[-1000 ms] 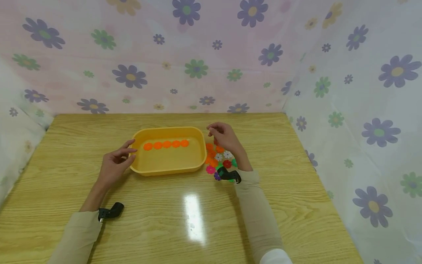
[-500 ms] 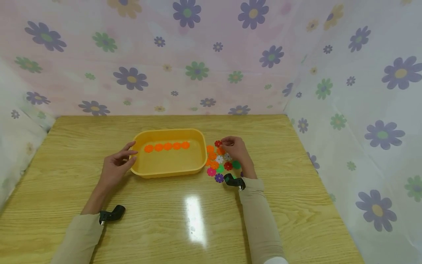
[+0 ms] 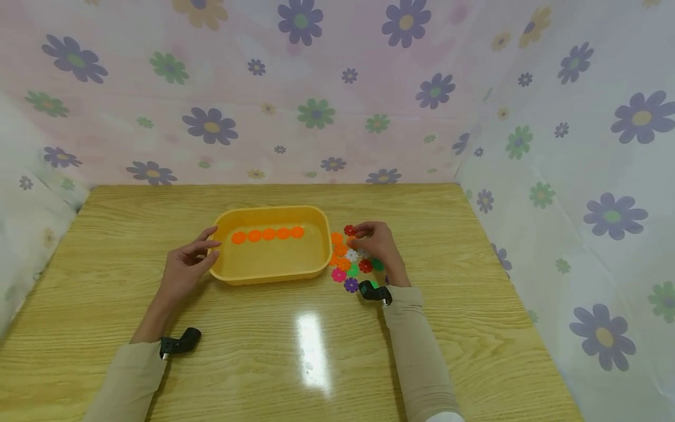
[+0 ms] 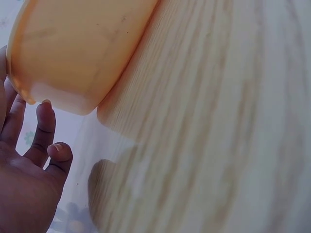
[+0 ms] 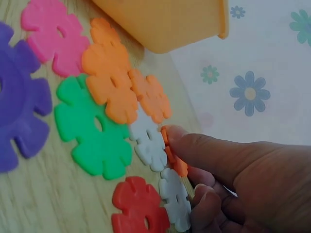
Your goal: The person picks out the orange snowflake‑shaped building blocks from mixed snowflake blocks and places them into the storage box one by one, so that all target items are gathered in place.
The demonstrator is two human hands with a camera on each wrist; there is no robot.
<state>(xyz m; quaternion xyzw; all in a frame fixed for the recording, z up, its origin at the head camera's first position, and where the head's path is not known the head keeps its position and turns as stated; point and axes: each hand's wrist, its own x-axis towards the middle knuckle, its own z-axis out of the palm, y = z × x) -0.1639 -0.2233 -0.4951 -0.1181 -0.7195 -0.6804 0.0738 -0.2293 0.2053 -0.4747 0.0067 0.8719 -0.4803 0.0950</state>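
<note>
So far, 5 orange flower discs [image 3: 268, 234] are laid in a row inside the yellow tub [image 3: 271, 272], which stands between the 2 hands. Sorting of orange pieces into the tub is judged partly done: at least 4 orange pieces are left in the loose pile [image 3: 352, 261] beside the tub, under and just left of the right hand [image 3: 375, 243]. The left hand [image 3: 186, 264] is held relaxed, its fingertips against the tub's near-left corner. The right hand's fingers are curled down onto the pile.

From the head view, the whole layout and the row of 5 are shown, but the right hand's contact is too small to read. From the right wrist view, the thumb and fingers are seen pinching an orange disc [image 5: 172, 154] that lies among white discs [image 5: 150, 143], with green [image 5: 95, 128], red [image 5: 138, 206], pink [image 5: 51, 36] and purple [image 5: 19, 99] pieces beyond the fingertips. From the left wrist view, only the tub's outer wall and the wooden table [image 4: 218, 121] are shown; the discs are hidden.
</note>
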